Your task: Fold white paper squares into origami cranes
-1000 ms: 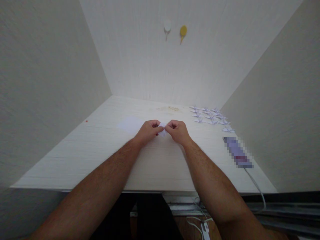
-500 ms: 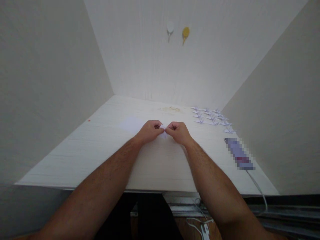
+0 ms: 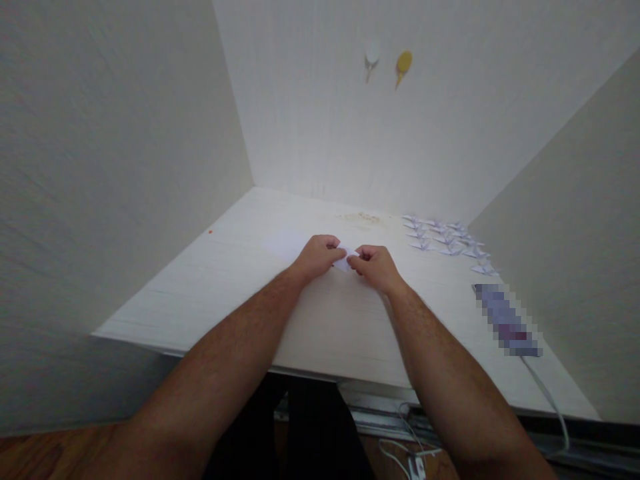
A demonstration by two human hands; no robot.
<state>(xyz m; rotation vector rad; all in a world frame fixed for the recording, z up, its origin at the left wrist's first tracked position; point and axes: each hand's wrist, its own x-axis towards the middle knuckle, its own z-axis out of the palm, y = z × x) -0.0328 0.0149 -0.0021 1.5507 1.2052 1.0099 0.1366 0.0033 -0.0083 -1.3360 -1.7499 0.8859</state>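
A small piece of folded white paper point(image 3: 343, 265) is held just above the middle of the white table, pinched from both sides. My left hand point(image 3: 323, 257) closes on its left part, thumb on top. On the other side my right hand point(image 3: 374, 265) grips the right part between thumb and fingers. The fingers cover much of the paper, so its exact folded shape cannot be made out. Several white origami cranes point(image 3: 450, 249) stand in rows at the table's back right.
A blurred-out flat device point(image 3: 505, 320) with a white cable point(image 3: 547, 393) lies on the right of the table point(image 3: 325, 333). Walls rise at the left, back and right. A yellow hook point(image 3: 404, 62) and a white hook point(image 3: 372, 53) are on the back wall. A tiny orange bit point(image 3: 211, 232) lies at left.
The view has turned, so the scene sits further right in the picture. My hands are slightly further apart, and more of the paper shows between them.
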